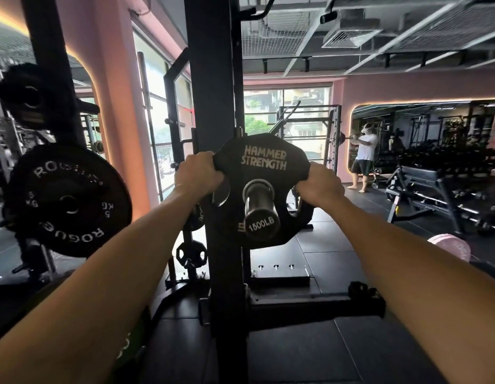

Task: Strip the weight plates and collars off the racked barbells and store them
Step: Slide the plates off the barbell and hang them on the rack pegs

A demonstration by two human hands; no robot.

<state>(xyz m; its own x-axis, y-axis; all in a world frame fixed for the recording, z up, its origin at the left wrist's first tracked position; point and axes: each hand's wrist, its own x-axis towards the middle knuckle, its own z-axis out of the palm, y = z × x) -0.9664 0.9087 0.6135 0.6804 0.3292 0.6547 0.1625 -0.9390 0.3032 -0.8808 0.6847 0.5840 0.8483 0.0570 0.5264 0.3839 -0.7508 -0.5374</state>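
Your left hand and right hand each curl around an upper edge of the Hammer Strength plate, which sits on the barbell sleeve beside the rack upright. Pull both sides evenly along the sleeve so the plate doesn't cock and bind, and brace for its weight as it clears the end cap

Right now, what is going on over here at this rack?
A person grips a black weight plate with both hands, the left hand and right hand on its upper edges. The plate sits on the chrome end of a barbell racked beside a black upright. A round plate hangs on a peg to the left.
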